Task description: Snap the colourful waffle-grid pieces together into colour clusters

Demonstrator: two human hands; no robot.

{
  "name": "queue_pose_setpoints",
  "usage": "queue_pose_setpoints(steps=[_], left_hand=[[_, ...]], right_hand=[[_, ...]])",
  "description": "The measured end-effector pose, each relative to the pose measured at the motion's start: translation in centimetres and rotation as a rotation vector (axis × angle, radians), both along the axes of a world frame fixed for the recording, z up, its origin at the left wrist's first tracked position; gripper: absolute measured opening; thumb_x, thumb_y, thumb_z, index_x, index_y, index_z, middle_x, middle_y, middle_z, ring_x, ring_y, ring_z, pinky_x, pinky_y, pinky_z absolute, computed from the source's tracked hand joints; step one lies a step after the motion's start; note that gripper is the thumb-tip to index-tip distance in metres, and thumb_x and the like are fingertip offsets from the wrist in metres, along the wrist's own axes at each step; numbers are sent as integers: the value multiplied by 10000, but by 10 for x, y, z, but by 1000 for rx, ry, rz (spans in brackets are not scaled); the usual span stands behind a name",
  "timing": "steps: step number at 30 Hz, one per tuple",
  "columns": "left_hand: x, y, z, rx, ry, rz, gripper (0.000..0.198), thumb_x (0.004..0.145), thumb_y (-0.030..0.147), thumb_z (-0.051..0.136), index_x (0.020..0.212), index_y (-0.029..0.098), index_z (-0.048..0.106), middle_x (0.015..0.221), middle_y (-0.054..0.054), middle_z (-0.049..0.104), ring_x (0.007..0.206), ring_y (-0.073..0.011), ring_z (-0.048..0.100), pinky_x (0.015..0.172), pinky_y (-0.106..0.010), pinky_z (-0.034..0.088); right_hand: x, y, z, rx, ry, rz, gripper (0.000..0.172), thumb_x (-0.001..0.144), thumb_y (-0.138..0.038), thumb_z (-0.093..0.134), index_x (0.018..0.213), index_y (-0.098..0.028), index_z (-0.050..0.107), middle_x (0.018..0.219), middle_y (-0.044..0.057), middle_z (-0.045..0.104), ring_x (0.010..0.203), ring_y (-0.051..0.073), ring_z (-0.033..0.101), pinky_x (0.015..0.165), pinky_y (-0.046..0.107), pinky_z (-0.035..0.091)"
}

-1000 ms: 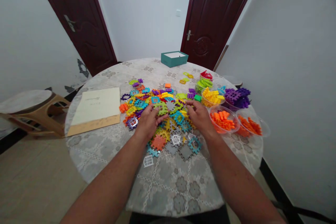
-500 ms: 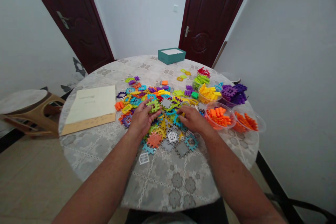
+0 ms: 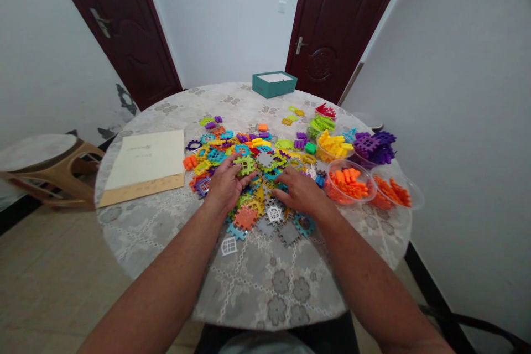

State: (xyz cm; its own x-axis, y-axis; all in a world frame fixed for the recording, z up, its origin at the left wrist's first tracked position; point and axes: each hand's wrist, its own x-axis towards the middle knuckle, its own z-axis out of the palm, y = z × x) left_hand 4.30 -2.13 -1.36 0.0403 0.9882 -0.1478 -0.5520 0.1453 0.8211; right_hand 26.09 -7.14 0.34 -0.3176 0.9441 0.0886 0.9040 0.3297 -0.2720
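A heap of flat, toothed plastic building pieces (image 3: 253, 177) in many colours covers the middle of a round table (image 3: 265, 282). My left hand (image 3: 226, 182) lies on the heap's left part, fingers curled round a green toothed piece (image 3: 244, 165). My right hand (image 3: 301, 192) rests palm down on the heap's near right part, fingers stretched flat toward a white window-shaped piece (image 3: 274, 213). An orange piece (image 3: 245, 217) and grey pieces (image 3: 288, 234) lie at the near edge of the heap.
Clear bowls at the right hold orange pieces (image 3: 349, 183), more orange pieces (image 3: 392, 191), yellow ones (image 3: 332, 145), purple ones (image 3: 374, 146) and green ones (image 3: 321, 123). A teal box (image 3: 274, 83) sits at the far edge, a paper booklet (image 3: 145, 157) at the left. A wooden stool (image 3: 45, 168) stands beside the table.
My right hand has slid toward me and leftward over the heap, from near the yellow bowl to beside the white window piece. My left hand has kept hold of the green piece.
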Motion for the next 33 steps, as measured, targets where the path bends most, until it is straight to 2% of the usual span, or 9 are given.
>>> queue_pose_setpoints(steps=[3, 7, 14, 17, 20, 22, 24, 27, 33], left_hand=[[0, 1, -3, 5, -2, 4, 415, 856, 94, 607, 1264, 169, 622, 1095, -111, 713, 985, -215, 744, 877, -430, 664], [0, 0, -2, -8, -3, -2, 438, 845, 88, 608, 1274, 174, 625, 1086, -107, 709, 975, -213, 742, 882, -429, 663], [3, -5, 3, -13, -5, -18, 468, 845, 82, 596, 1298, 192, 638, 1053, -92, 702, 957, -211, 735, 935, -486, 646], [2, -5, 4, -22, -27, -31, 486, 834, 80, 595, 1306, 187, 641, 1071, -104, 703, 987, -229, 734, 951, -517, 635], [1, -6, 4, -26, -52, -53, 463, 821, 68, 589, 1266, 177, 651, 1079, -107, 711, 990, -234, 738, 958, -520, 628], [1, -6, 5, -28, -57, -75, 459, 812, 60, 581, 1252, 170, 649, 1077, -109, 719, 982, -235, 741, 957, -513, 627], [1, -7, 5, -25, -52, -106, 477, 804, 61, 577, 1266, 161, 639, 1084, -119, 728, 987, -244, 745, 950, -506, 627], [0, -7, 4, -16, -57, -153, 490, 799, 71, 578, 1279, 155, 631, 1103, -134, 735, 1012, -259, 747, 951, -503, 621], [-2, -10, 5, -22, -99, -233, 506, 773, 66, 558, 1261, 156, 655, 1143, -143, 737, 1063, -270, 735, 979, -526, 604]], right_hand=[[-6, -6, 4, -45, -74, -28, 394, 969, -319, 612, 1347, -218, 660, 1284, 124, 649, 1129, 265, 642, 942, 356, 495], [-6, -7, 4, -48, -113, -63, 466, 940, -281, 611, 1404, -236, 620, 1358, 126, 622, 1148, 276, 643, 920, 362, 509], [-6, 3, -7, 20, -104, -109, 225, 971, -308, 577, 1141, -227, 700, 1178, 109, 685, 1040, 254, 652, 826, 335, 492], [-1, 8, -10, 145, 99, -112, 186, 951, -262, 545, 1039, -201, 697, 1077, 103, 705, 1005, 234, 646, 845, 325, 479], [4, 13, -12, 221, 433, -206, 182, 931, -278, 512, 929, -201, 677, 936, 65, 712, 900, 212, 643, 810, 318, 472], [7, 17, -14, 138, 663, -293, 196, 921, -339, 512, 876, -213, 656, 774, 17, 668, 746, 190, 615, 694, 299, 456], [9, 21, -17, -25, 895, -367, 212, 895, -407, 538, 873, -223, 642, 624, -32, 578, 588, 166, 542, 560, 273, 400], [9, 25, -21, -219, 1184, -419, 246, 838, -463, 605, 904, -227, 630, 536, -74, 507, 472, 135, 453, 456, 236, 318], [-1, 22, -23, -311, 1336, -356, 294, 806, -488, 690, 915, -223, 621, 569, -75, 549, 451, 105, 436, 425, 211, 303]])
